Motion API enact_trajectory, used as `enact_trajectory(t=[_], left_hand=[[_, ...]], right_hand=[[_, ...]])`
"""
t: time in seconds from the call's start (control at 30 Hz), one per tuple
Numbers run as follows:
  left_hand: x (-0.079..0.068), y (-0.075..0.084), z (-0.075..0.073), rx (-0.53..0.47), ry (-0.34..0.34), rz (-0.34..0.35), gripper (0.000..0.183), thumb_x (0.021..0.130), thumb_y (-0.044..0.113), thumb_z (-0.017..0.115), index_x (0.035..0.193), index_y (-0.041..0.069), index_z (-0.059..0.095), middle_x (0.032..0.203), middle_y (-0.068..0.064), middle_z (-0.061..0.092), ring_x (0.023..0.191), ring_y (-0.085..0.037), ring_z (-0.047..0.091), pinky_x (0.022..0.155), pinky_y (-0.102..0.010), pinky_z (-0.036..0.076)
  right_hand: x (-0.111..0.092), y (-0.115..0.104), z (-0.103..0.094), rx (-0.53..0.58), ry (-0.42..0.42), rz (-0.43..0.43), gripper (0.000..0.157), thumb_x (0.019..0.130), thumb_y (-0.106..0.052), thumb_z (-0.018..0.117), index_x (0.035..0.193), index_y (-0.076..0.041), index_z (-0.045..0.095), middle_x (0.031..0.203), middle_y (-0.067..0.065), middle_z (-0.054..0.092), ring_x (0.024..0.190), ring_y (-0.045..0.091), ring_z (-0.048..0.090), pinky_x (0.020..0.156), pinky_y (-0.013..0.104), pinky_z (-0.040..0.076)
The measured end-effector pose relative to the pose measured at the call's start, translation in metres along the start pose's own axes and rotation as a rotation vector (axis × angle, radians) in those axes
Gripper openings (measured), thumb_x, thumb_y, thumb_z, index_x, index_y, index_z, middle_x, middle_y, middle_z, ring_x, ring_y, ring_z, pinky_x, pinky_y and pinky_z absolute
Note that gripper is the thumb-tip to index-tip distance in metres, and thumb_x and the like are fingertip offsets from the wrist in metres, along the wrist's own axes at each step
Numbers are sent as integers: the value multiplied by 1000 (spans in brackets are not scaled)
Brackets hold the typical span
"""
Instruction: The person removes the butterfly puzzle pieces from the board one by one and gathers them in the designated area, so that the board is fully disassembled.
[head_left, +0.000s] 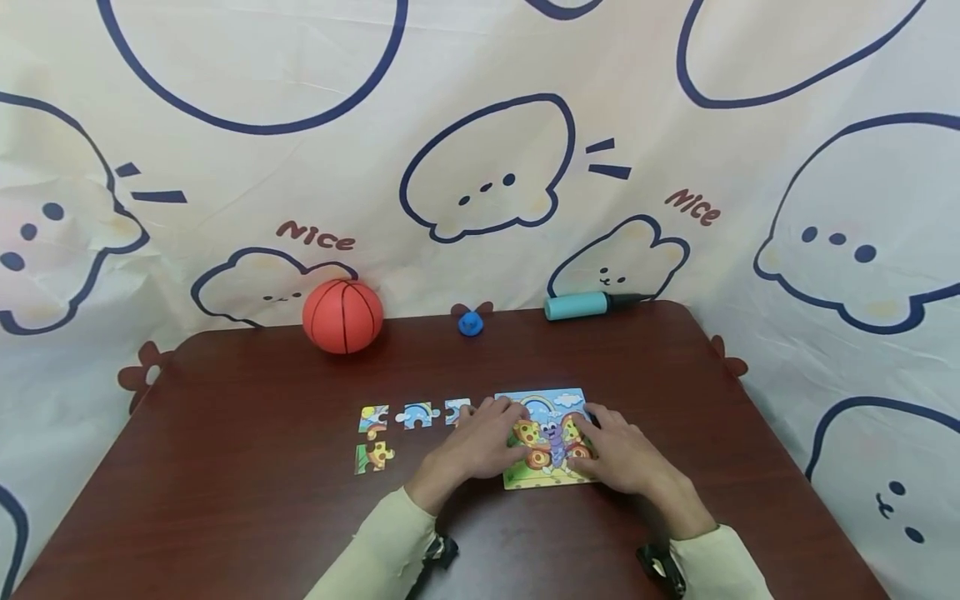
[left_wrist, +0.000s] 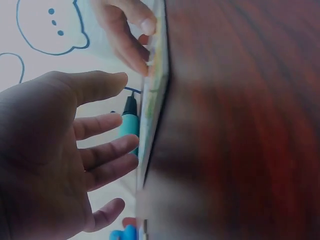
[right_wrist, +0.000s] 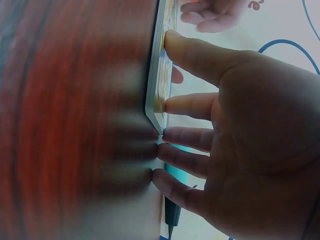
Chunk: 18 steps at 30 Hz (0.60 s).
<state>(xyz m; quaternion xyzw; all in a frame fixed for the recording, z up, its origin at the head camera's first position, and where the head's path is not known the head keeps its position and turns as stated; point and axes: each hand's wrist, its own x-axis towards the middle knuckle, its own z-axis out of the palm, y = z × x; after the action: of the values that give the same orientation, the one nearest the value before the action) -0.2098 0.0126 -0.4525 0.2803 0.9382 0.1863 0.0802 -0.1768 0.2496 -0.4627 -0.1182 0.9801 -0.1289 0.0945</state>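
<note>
A butterfly picture puzzle (head_left: pixel 553 433) lies flat on the brown table, its thin pale edge showing in both wrist views. My left hand (head_left: pixel 480 442) is at its left side. In the left wrist view that hand's fingers (left_wrist: pixel 107 152) are spread and loosely bent, holding nothing. At the right side is my right hand (head_left: pixel 626 454). Its thumb (right_wrist: pixel 187 52) touches the puzzle's face in the right wrist view, while other fingertips reach the tabletop beside the edge. Several loose jigsaw pieces (head_left: pixel 416 414) lie left of the left hand, one partly hidden behind its fingers.
Along the table's back edge stand a red ball (head_left: pixel 342 317) with black lines, a small blue object (head_left: pixel 470 323) and a teal cylinder (head_left: pixel 576 306) with a black tapered end. A cartoon-printed cloth (head_left: pixel 480 275) hangs behind the table.
</note>
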Motion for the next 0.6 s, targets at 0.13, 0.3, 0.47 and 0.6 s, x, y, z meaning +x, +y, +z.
enact_trajectory(t=[0.13,0.3,0.47,0.6], left_hand=[[4,0,5,-13,-7,8,45,87,47,66,125,22,58,127,1,55,115,-18,47,90,-47,33],[10,2,7,-4,-19,10,46,88,49,64,124,22,60,120,1,55,106,-16,45,83,-41,32],[14,6,9,47,-32,-18,46,88,53,63,121,21,61,114,2,53,103,-15,44,80,-40,32],[17,9,11,81,-30,-35,43,88,52,63,117,20,62,112,0,51,103,-17,42,77,-40,30]], right_hand=[[1,0,0,-7,3,7,71,86,-50,66,144,-13,47,151,17,36,135,37,38,102,62,35],[1,0,0,-14,1,8,71,86,-52,65,144,-15,46,151,16,36,135,36,37,101,62,35],[1,-2,-1,-4,-8,11,71,86,-52,65,144,-15,46,151,16,35,136,36,37,102,62,35],[1,-3,-1,-9,-7,13,71,86,-51,66,144,-14,47,151,16,36,135,36,37,102,62,35]])
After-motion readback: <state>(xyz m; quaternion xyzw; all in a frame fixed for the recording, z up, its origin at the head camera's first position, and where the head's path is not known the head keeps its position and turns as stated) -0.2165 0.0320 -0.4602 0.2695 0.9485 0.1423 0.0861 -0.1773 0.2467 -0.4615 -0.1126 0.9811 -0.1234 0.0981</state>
